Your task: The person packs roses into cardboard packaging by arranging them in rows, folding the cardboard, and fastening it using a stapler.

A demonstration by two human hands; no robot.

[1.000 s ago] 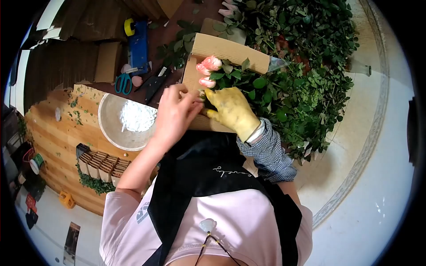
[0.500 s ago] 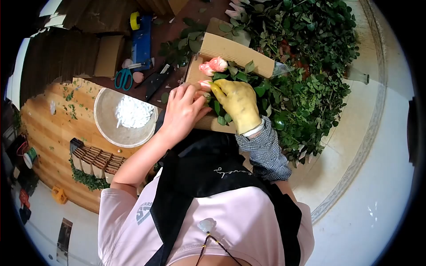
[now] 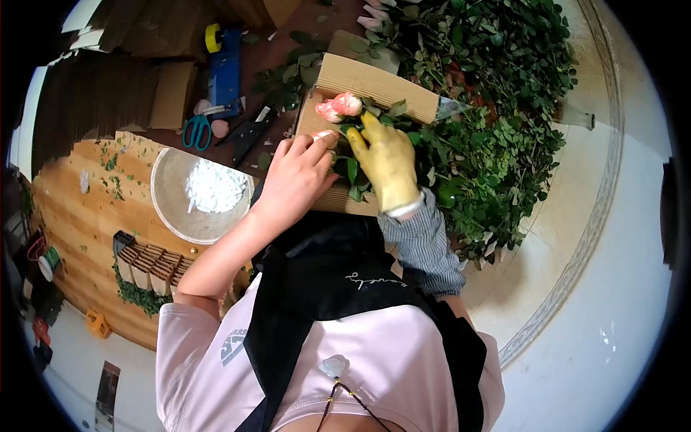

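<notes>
My bare left hand (image 3: pixel 296 174) has its fingers bunched round a pink rose head, a bit of which shows at the fingertips. It rests on the near side of a corrugated cardboard wrap (image 3: pixel 306 121). Just right of it is my right hand (image 3: pixel 390 162) in a yellow glove, thumb and forefinger apart, over the green leaves (image 3: pixel 351 169). Nothing shows between those two fingers. Beyond both hands, pink roses (image 3: pixel 340 107) lie on the cardboard below its folded upper flap (image 3: pixel 378 86).
A large heap of leafy stems (image 3: pixel 497 144) spreads to the right. At left are a bowl (image 3: pixel 164 205) of small white pieces, teal-handled scissors (image 3: pixel 196 133), a black tool (image 3: pixel 248 138) and a blue tape dispenser (image 3: pixel 224 75). A glass vessel (image 3: pixel 579 117) stands at far right.
My right hand has moved away from the left hand's fingertips, and its thumb and forefinger have spread. My left hand has moved slightly up and right, to the lower rose head.
</notes>
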